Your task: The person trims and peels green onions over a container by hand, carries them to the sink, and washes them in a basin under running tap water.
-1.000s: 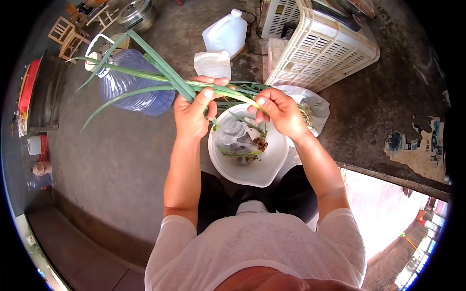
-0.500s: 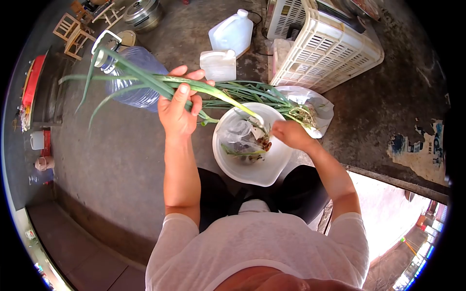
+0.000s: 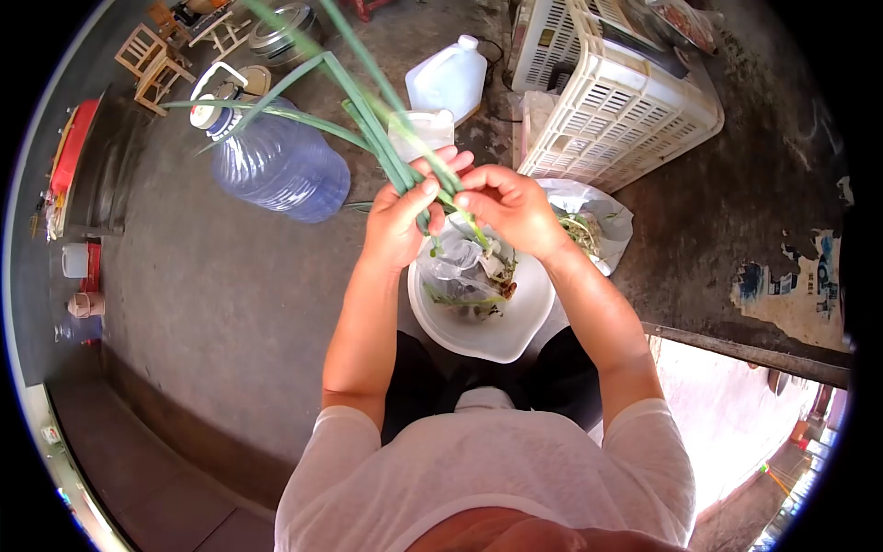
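Far left on the grey floor: a wooden chair [image 3: 145, 53], well apart from me. Next along, a large water bottle [image 3: 280, 170], lying tilted, handle end pointing away; some leaf tips cross over its neck.

Then the green onions [image 3: 366, 112], a few stalks gathered in my left hand [image 3: 397, 223]. That hand is closed around them, thumb across the front, fingers behind. Holding them at the lower part, leaves fanning up and away, probably keeps the stalk ends free and above the bowl.

White bowl [image 3: 487, 342] sits at my knees, directly under both hands, likely so that loose bits land inside. In it: a crumpled clear bag [image 3: 451, 262] and some brown scraps [image 3: 508, 289].

Right hand [image 3: 513, 213] comes in close beside the left, fingers curled, thumb and forefinger seemingly pinched on a pale stalk.

Farther right, a rooted bundle [image 3: 584, 235] rests on plastic, partly hidden by my hand, within easy reach. Behind it stands a slatted crate [image 3: 612, 115].
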Demonstrator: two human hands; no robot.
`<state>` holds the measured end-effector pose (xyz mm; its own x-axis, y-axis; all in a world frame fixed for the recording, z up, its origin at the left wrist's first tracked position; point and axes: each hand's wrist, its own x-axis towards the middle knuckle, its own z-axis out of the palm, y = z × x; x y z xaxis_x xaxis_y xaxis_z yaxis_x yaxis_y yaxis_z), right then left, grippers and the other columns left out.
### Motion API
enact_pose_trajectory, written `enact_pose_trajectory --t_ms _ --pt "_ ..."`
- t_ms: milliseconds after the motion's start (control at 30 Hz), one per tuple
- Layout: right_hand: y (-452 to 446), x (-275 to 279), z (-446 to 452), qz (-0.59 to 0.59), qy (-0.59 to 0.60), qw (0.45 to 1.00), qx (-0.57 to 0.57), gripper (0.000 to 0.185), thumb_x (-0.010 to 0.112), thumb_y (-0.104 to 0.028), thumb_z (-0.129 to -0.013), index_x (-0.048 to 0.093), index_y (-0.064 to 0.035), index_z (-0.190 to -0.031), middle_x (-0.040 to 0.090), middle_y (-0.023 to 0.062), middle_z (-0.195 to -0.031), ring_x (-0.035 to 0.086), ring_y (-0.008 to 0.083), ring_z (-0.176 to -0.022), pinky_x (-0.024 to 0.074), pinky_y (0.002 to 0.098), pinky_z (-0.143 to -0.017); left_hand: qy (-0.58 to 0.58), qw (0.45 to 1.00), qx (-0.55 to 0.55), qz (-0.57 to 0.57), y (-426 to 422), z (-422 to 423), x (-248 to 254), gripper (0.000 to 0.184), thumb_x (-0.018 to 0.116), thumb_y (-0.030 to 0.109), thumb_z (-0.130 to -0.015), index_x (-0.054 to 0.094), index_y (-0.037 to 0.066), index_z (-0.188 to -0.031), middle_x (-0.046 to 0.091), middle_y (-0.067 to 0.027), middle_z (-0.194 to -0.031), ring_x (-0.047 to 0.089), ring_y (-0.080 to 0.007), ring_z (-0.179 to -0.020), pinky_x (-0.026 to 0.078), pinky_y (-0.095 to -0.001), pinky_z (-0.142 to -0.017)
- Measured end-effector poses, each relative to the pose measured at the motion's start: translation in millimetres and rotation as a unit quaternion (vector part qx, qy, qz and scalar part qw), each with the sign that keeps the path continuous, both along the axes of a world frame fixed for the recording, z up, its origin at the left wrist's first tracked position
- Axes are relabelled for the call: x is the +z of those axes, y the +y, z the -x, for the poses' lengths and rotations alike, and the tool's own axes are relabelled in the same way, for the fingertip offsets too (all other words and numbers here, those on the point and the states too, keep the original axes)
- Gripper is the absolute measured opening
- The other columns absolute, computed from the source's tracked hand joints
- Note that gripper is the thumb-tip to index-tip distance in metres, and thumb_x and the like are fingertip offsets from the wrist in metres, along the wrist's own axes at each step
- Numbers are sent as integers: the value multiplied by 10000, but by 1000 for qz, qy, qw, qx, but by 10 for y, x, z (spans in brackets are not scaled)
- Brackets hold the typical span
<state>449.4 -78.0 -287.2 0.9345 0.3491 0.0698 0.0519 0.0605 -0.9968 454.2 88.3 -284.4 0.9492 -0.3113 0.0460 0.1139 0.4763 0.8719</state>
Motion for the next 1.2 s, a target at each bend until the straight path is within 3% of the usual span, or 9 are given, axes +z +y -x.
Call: enact_pose_trajectory --t_ms 100,200,367,500,600,900,967,1067,1200 --pt "-21 -24 -32 -23 96 995 -31 115 596 -107 -826 590 -20 -902 583 4 -773 496 52 -611 403 191 -539 12 1000 0 -2 -18 24 -14 412 528 217 -834 465 3 -1180 560 -128 -1114 572 -107 -741 352 -180 -434" --pt "-18 -35 -65 -98 74 992 -39 138 580 -124 -843 575 -8 -919 586 17 -759 500 54 -603 404 192 -513 68 991 2 -114 -124 84 -113 311 600 137 -803 523 69 -1096 537 15 -798 437 -25 -555 319 -177 -395" --pt "-33 -131 -96 -121 73 988 -57 124 530 -166 -874 528 -44 -895 618 68 -864 555 92 -645 450 217 -540 66 991 56 -101 -177 22 -167 156 578 91 -817 524 64 -961 544 16 -731 448 -38 -511 295 -159 -372" --pt "-93 -164 -42 -214 116 970 -29 161 516 -191 -878 487 -49 -947 614 119 -923 609 192 -780 494 296 -671 53 993 90 -49 -43 -15 -145 186 556 88 -834 498 17 -996 632 -118 -869 616 -126 -696 339 -159 -368" --pt "-174 -189 43 -142 74 987 -10 125 484 -120 -892 476 -14 -958 604 101 -926 592 168 -804 488 305 -731 29 994 92 -41 8 2 -33 186 547 92 -832 509 35 -1005 630 -166 -936 639 -211 -802 337 -171 -396" --pt "-674 -790 448 29 98 994 36 93 501 -111 -880 507 -30 -925 591 68 -842 574 131 -787 465 266 -741 -10 984 176 -15 367 -65 142 204 534 75 -832 505 19 -1026 624 -179 -920 641 -276 -806 339 -181 -368" --pt "-786 -909 555 344 156 919 109 135 542 -181 -861 539 -53 -903 592 92 -839 577 145 -785 458 279 -723 -23 977 208 32 472 -77 182 223 535 78 -833 503 14 -1044 619 -183 -931 640 -279 -803 356 -186 -366" --pt "-894 -1099 655 505 70 831 221 193 586 -257 -829 578 -83 -912 586 116 -842 570 155 -766 449 286 -695 -22 972 224 62 563 -77 224 216 536 83 -838 509 15 -1041 617 -195 -927 640 -292 -792 353 -191 -356" --pt "-831 -863 421 314 -3 949 18 275 625 -277 -798 589 -58 -960 597 84 -870 556 145 -762 446 277 -697 -17 975 214 59 503 -103 147 196 534 81 -840 515 18 -1025 618 -196 -917 641 -291 -782 352 -191 -350"
